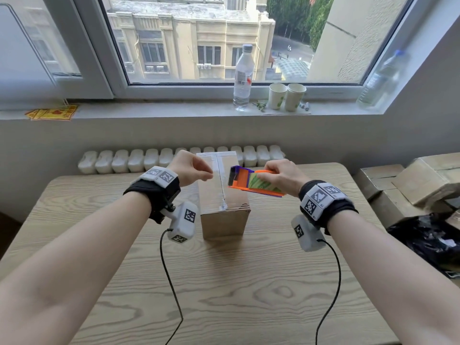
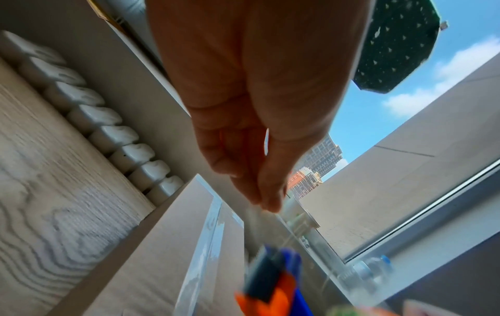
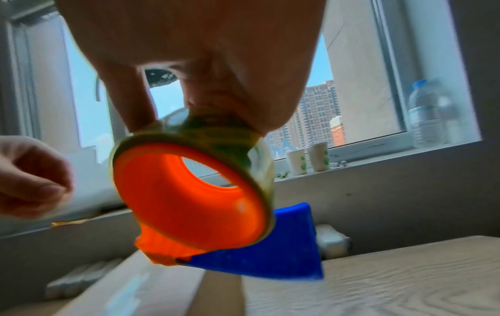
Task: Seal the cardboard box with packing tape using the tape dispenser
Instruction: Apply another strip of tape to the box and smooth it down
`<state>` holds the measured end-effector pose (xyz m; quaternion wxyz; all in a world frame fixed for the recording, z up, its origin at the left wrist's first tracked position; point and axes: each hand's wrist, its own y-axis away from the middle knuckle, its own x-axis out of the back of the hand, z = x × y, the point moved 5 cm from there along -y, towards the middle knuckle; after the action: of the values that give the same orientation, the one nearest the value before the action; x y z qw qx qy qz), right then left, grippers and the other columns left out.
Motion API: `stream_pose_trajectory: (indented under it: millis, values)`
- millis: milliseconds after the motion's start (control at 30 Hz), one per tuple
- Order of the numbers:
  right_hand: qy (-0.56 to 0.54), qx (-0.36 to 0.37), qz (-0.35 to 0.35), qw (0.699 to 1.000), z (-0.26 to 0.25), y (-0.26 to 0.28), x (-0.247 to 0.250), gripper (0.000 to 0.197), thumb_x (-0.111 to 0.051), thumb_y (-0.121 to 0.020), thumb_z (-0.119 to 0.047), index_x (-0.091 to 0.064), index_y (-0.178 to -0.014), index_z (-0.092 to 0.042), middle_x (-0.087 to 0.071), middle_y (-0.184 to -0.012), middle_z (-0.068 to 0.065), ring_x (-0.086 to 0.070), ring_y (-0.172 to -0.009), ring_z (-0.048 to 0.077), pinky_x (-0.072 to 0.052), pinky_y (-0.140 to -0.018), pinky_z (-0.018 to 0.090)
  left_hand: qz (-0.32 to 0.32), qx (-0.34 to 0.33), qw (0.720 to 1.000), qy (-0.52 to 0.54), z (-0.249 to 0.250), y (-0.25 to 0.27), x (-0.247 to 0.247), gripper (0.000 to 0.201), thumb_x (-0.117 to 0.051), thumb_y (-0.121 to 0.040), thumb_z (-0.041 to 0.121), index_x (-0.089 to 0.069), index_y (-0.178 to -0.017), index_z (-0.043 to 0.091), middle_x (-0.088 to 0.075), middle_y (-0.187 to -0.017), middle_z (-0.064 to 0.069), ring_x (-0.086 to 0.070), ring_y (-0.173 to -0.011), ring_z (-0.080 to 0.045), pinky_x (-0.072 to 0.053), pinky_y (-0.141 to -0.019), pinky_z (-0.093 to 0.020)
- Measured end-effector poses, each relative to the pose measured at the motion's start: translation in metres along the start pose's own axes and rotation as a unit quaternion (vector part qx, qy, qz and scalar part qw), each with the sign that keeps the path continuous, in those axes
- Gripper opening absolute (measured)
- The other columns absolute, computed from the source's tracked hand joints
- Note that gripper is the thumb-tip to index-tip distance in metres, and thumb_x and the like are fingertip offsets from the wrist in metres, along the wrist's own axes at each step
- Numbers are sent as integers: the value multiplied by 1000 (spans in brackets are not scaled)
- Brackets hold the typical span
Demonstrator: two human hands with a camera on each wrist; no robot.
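Note:
A brown cardboard box (image 1: 224, 207) stands mid-table, a strip of clear tape running along its top seam. My right hand (image 1: 271, 174) grips the orange and blue tape dispenser (image 1: 251, 183) around its roll, holding it just above the box's right top edge. In the right wrist view the dispenser (image 3: 189, 203) hangs tilted under my fingers. My left hand (image 1: 207, 174) hovers over the box's left top edge; in the left wrist view its thumb and fingertips (image 2: 268, 201) pinch the free end of clear tape (image 2: 259, 226), which leads to the dispenser (image 2: 270, 284).
The wooden table (image 1: 224, 282) backs onto a white radiator (image 1: 124, 160). On the windowsill stand a water bottle (image 1: 242, 78) and two paper cups (image 1: 286, 95). Stacked cardboard boxes (image 1: 410, 180) and a black bag (image 1: 428, 237) crowd the right side.

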<state>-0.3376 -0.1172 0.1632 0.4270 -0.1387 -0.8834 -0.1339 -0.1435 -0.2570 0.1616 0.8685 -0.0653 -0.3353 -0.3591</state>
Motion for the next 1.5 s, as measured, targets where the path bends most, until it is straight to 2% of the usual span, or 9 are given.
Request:
stream_pose_trajectory:
  millis: [133,233,367,600,733,800,1000,1233,1500]
  values:
    - [31,-37,7,999,23,5,14,38,-66,-81,-42,-48,-58,-18,-51,-64,-1,-49,-62,15,-36,-54,27,0,18,1000,-1,-4,3,9,10,-74,-76,10,-74,-85,5,-69,-69,1,-62,-53,4,-47,-53,-6]
    - [1,-49,-3,999,31,7,17,35,-65,-82,-39,-52,-59,-17,-54,-67,1,-52,-67,18,-39,-58,27,-12,38,999,-5,-10,6,5,12,-74,-76,11,-74,-87,6,-69,-70,1,-62,-59,0,-44,-56,-10]
    - [85,-87,17,992,46,9,24,51,-68,-75,-53,-46,-50,-15,-48,-57,1,-45,-57,14,-34,-51,28,-23,61,998,0,-22,13,-3,12,-75,-75,12,-75,-86,7,-71,-72,-2,-63,-63,-5,-49,-61,-15]
    - [142,-135,-64,979,60,0,-14,60,-68,-69,-62,-38,-49,-14,-44,-53,5,-44,-56,22,-32,-53,31,-48,159,986,16,-57,22,-30,17,-75,-75,11,-73,-88,-1,-68,-69,-7,-62,-62,-8,-49,-50,-11]
    - [150,-141,-93,974,63,-7,-36,62,-68,-69,-62,-34,-45,-16,-39,-48,2,-39,-49,18,-28,-46,30,-29,198,980,23,-79,25,-40,30,-79,-71,27,-73,-80,-1,-70,-70,-9,-63,-63,-11,-52,-62,-21]
    - [159,-142,-103,972,67,-11,-45,61,-68,-68,-63,-35,-46,-16,-41,-48,1,-40,-49,18,-30,-47,29,-25,212,977,25,-87,26,-45,34,-80,-69,31,-73,-79,-1,-70,-68,-8,-63,-62,-11,-51,-61,-22]
    - [180,-140,-108,968,79,-22,-56,63,-65,-63,-71,-39,-44,-17,-46,-47,2,-48,-51,21,-37,-51,28,-5,230,973,21,-95,26,-54,33,-81,-67,35,-73,-74,4,-73,-75,-14,-64,-64,-14,-49,-59,-22]
    - [180,-130,-111,969,81,-26,-62,66,-66,-63,-70,-32,-44,-17,-39,-45,1,-41,-48,20,-30,-47,29,0,239,971,15,-101,24,-59,38,-81,-65,39,-75,-73,3,-75,-78,-14,-65,-65,-14,-49,-59,-22]
    - [170,-144,-78,972,81,-21,-69,66,-68,-62,-69,-32,-47,-15,-37,-49,2,-37,-49,20,-26,-43,28,-4,242,970,-2,-105,22,-61,37,-81,-63,43,-76,-68,6,-75,-75,-13,-72,-79,-24,-55,-70,-32]
